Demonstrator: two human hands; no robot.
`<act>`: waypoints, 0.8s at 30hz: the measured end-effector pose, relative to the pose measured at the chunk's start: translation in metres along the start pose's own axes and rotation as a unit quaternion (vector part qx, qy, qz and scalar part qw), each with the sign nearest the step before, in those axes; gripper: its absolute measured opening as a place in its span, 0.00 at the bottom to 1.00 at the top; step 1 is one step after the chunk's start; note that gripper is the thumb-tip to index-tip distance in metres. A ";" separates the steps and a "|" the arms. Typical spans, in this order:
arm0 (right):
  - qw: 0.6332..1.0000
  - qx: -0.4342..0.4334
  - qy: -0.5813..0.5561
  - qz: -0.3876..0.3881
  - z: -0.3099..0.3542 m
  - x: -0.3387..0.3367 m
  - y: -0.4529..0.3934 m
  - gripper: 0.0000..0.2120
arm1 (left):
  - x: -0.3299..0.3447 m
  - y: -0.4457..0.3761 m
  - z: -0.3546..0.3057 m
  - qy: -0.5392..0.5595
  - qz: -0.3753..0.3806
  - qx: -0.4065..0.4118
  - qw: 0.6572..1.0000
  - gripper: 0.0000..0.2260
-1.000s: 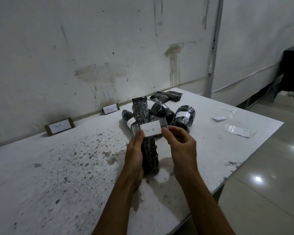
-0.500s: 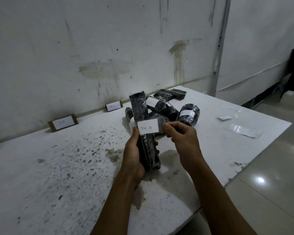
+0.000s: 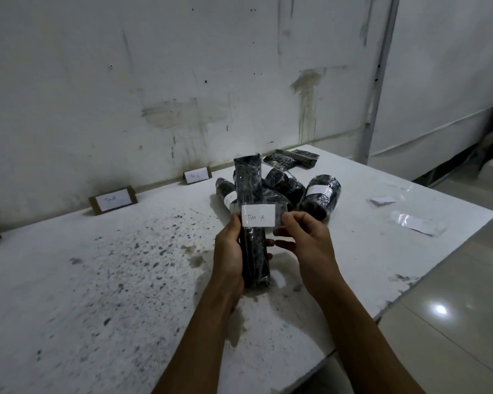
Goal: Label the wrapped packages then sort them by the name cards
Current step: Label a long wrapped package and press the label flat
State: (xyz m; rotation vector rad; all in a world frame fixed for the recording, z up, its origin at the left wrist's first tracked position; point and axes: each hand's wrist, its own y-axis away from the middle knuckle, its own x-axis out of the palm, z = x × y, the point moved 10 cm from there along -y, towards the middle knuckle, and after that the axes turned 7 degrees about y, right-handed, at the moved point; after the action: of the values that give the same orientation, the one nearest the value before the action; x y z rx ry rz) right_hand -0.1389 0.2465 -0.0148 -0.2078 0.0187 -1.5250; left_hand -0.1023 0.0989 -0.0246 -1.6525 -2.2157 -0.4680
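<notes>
Step in hand, as judged: sticking the label (image 3: pixel 258 215) onto the long package (image 3: pixel 251 223). The label read "TIM A" and sat across the front of the package on a clear tape strip. To do it well, the tape's free right end should be pulled snug round the side and rubbed flat, no creases, writing kept facing out. The package should stay steady so the label doesn't skew. After that it would belong with the matching name card, likely further left along the wall; only a brown corner showed at the left edge there.

Left hand (image 3: pixel 230 251) gripped the package from its left side, fingers curled round the back, thumb up near the label's left edge. It held the package upright, above the bench (image 3: pixel 97 294), bottom end close to the surface; contact couldn't be told. Right hand (image 3: pixel 302 237) pinched the tape end just right of the label between thumb and forefinger, other fingers loosely curled under. Both forearms came in from below, converging on the package.

Behind it lay a pile of packages (image 3: pixel 285 184), one fat roll (image 3: pixel 320 196) already labelled. Two name cards (image 3: pixel 113 199) stood against the wall, writing too faint to read. Spare labels (image 3: pixel 383 200) and a tape piece (image 3: pixel 416 224) lay on the right of the bench, well apart from the hands.
</notes>
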 end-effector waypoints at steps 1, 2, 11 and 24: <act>1.000 0.001 0.005 0.001 -0.001 0.001 0.000 0.08 | -0.001 -0.001 0.000 0.002 -0.002 0.000 1.000 0.24; 1.000 0.004 0.012 0.001 -0.002 0.001 0.000 0.08 | -0.001 0.000 0.001 0.006 0.000 -0.003 1.000 0.24; 0.999 0.015 0.012 0.038 -0.004 0.013 0.004 0.11 | 0.013 0.000 0.013 0.046 0.066 -0.050 0.996 0.23; 0.998 0.011 0.026 0.055 -0.008 0.015 0.004 0.08 | -0.004 -0.007 0.003 0.020 -0.028 0.048 0.998 0.14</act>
State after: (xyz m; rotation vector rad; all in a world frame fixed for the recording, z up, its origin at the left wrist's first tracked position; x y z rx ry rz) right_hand -0.1357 0.2303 -0.0213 -0.1473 0.0534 -1.4201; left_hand -0.1078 0.0950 -0.0299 -1.5224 -2.2240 -0.4000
